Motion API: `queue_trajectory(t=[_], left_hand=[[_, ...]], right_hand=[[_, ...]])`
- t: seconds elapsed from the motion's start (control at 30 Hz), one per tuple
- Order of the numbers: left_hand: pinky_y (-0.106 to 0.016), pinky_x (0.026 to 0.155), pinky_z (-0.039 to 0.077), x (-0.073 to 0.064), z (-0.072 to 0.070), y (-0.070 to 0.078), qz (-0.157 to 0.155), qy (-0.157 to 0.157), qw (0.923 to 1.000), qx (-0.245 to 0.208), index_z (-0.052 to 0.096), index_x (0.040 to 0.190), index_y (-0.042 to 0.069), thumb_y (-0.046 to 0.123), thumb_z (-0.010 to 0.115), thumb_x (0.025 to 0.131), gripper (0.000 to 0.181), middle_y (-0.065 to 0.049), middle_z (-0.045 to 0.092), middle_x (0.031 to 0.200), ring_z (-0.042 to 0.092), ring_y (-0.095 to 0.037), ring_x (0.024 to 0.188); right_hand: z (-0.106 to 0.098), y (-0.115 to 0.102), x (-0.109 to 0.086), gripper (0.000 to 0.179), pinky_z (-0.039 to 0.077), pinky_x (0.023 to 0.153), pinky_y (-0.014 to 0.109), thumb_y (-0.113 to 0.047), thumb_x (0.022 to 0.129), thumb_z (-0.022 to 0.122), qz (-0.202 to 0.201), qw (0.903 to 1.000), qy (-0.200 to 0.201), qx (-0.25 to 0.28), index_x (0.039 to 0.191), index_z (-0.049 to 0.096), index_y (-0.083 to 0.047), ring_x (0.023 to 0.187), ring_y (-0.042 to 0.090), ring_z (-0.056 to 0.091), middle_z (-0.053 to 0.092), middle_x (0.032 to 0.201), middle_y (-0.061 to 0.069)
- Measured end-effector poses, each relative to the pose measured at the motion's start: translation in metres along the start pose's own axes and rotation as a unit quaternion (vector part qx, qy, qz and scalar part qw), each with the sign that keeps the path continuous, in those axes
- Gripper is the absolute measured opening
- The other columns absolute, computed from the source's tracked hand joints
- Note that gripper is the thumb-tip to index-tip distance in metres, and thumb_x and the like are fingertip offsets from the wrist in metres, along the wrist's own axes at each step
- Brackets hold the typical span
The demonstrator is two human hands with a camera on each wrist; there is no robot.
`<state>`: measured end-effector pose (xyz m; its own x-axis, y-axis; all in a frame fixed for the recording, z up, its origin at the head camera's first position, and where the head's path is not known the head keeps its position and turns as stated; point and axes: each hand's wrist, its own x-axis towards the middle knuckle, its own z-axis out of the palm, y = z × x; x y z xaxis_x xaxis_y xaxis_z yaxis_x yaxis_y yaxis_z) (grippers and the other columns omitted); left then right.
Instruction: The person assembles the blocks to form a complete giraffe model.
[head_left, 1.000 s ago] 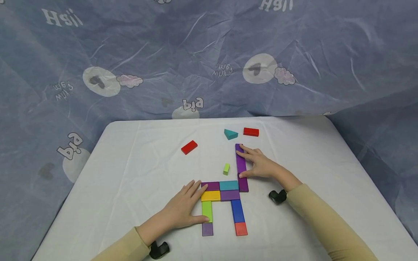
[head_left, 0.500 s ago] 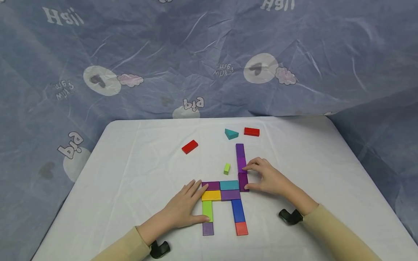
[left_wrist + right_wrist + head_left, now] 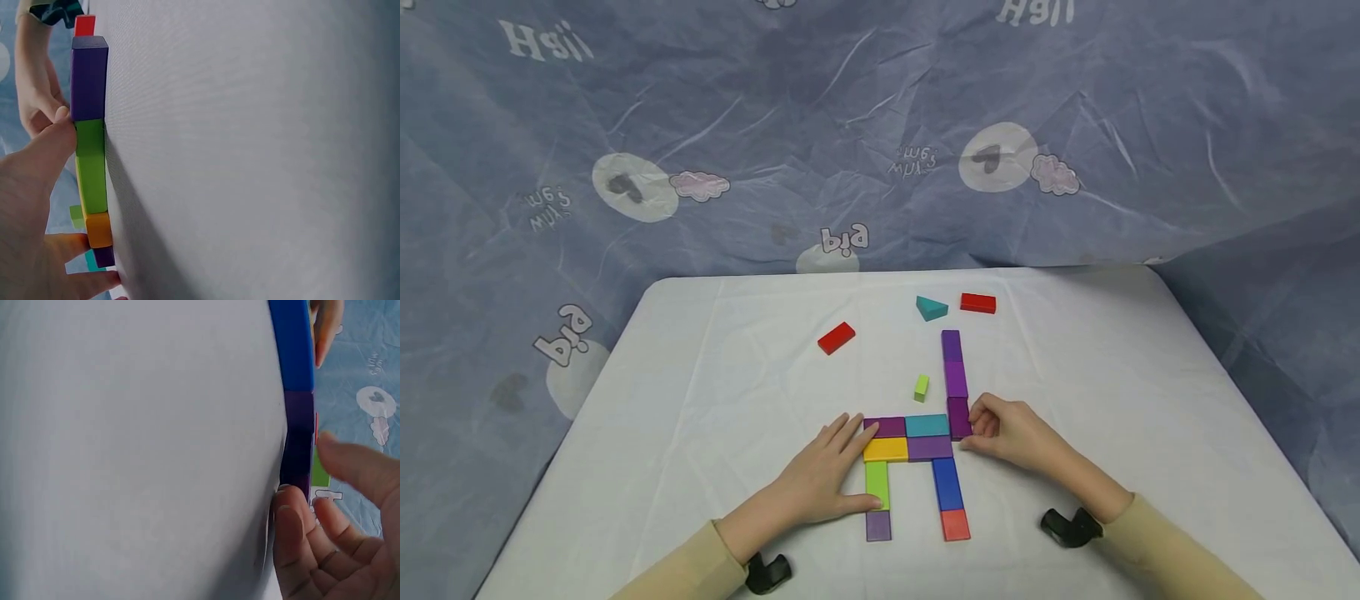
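Observation:
My left hand [image 3: 818,477] lies with spread fingers along the left side of a flat arrangement of coloured blocks. Its fingertips are at the maroon block [image 3: 887,427] and yellow block [image 3: 886,450]; the thumb touches the green block [image 3: 876,483]. My right hand [image 3: 1018,432], fingers curled, is at the right edge of a dark purple block [image 3: 958,419]. In the right wrist view, thumb and fingertips stand apart by this block; whether they pinch it is unclear. Two purple blocks [image 3: 953,367] continue its column away from me. A teal block [image 3: 927,426] and a violet block [image 3: 929,448] lie beside it.
A blue block [image 3: 947,483] and orange-red block [image 3: 955,526] form the right leg, a lilac block [image 3: 877,527] ends the left. Beyond lie a small green block [image 3: 921,387], a teal triangle [image 3: 932,308] and two red blocks [image 3: 836,338] on the white table [image 3: 737,375].
My right hand has slid toward me down the purple column, from its upper blocks to the dark purple one, and its fingers have curled more. The left hand stays put.

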<state>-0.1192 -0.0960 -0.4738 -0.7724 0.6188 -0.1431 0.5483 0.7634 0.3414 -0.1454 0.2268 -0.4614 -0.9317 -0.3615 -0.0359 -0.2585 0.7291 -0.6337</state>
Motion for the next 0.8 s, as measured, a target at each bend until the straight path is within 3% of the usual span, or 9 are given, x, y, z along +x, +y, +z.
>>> queue_trajectory(t=[0.2, 0.6, 0.8], left_hand=[[-0.058, 0.116, 0.030, 0.001, 0.000, 0.001, -0.002, -0.003, 1.0000, 0.002, 0.023, 0.158, 0.018, 0.070, 0.061, 0.082, 0.099, -0.013, 0.025, 0.163, 0.024, -0.036, 0.149], [-0.058, 0.116, 0.030, 0.001, 0.000, 0.001, -0.003, -0.006, 1.0000, 0.002, 0.023, 0.158, 0.018, 0.071, 0.060, 0.082, 0.099, -0.013, 0.025, 0.163, 0.023, -0.036, 0.150], [-0.058, 0.116, 0.031, 0.001, 0.000, 0.000, -0.002, -0.007, 1.0000, 0.003, 0.023, 0.158, 0.019, 0.072, 0.060, 0.082, 0.100, -0.013, 0.025, 0.163, 0.023, -0.036, 0.149]], right_hand=[[0.001, -0.004, -0.002, 0.031, 0.045, 0.059, 0.019, -0.022, 0.078, 0.083, 0.051, 0.9979, 0.001, 0.040, 0.093, 0.059, -0.009, 0.066, 0.009, 0.053, 0.058, 0.074, -0.004], [-0.004, -0.001, 0.001, 0.029, 0.046, 0.060, 0.019, -0.024, 0.080, 0.082, 0.041, 0.9983, -0.007, 0.042, 0.092, 0.060, -0.009, 0.068, 0.010, 0.053, 0.059, 0.076, -0.003], [-0.024, 0.013, 0.024, 0.023, 0.048, 0.064, 0.021, -0.028, 0.088, 0.074, 0.059, 0.9976, 0.028, 0.021, 0.095, 0.064, -0.009, 0.072, 0.012, 0.056, 0.063, 0.081, 0.000]])
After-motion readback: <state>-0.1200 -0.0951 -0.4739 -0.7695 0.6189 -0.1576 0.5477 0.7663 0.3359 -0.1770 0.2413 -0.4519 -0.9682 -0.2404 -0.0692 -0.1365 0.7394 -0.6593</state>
